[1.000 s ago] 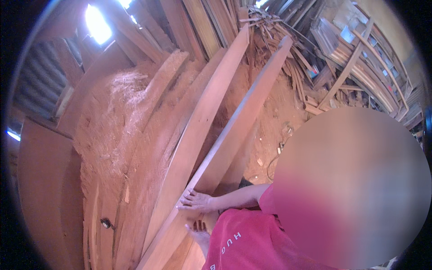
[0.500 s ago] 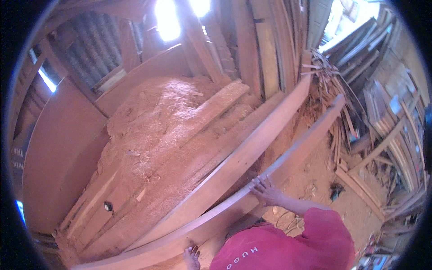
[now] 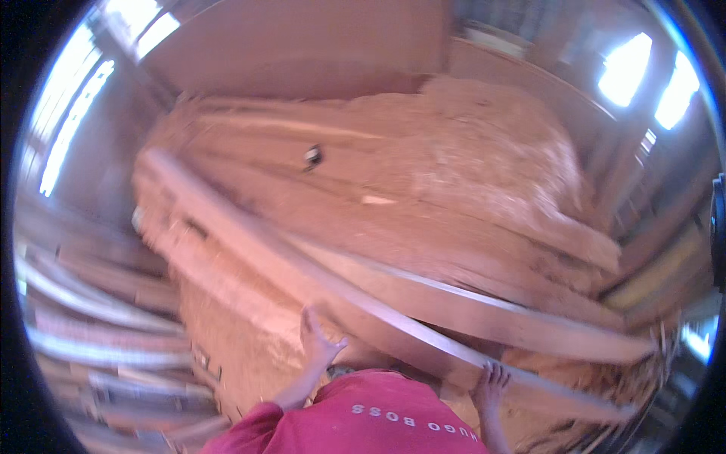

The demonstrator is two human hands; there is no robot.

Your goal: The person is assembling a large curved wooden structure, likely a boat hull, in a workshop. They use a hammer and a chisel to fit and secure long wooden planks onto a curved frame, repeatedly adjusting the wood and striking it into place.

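A long reddish plank (image 3: 227, 227) runs slantwise from the upper left down to the lower right, across a pile of boards. My left hand (image 3: 318, 340) presses up against its near edge, thumb spread. Further right along the same plank, my right hand (image 3: 490, 378) has its fingers hooked over the edge. Both forearms rise from my red shirt (image 3: 378, 424) at the bottom. A wider board (image 3: 491, 314) lies just behind the plank. The whole picture is smeared by motion.
A heap of reddish sawdust (image 3: 484, 144) covers the boards behind, with a small dark object (image 3: 312, 157) on it. Several loose planks (image 3: 76, 303) are stacked at the left. A wooden wall (image 3: 302, 45) and bright roof gaps (image 3: 628, 68) close the back.
The view has swung round sharply: the plank that stood steeply now lies slantwise in front of me. Both hands are now on its near edge.
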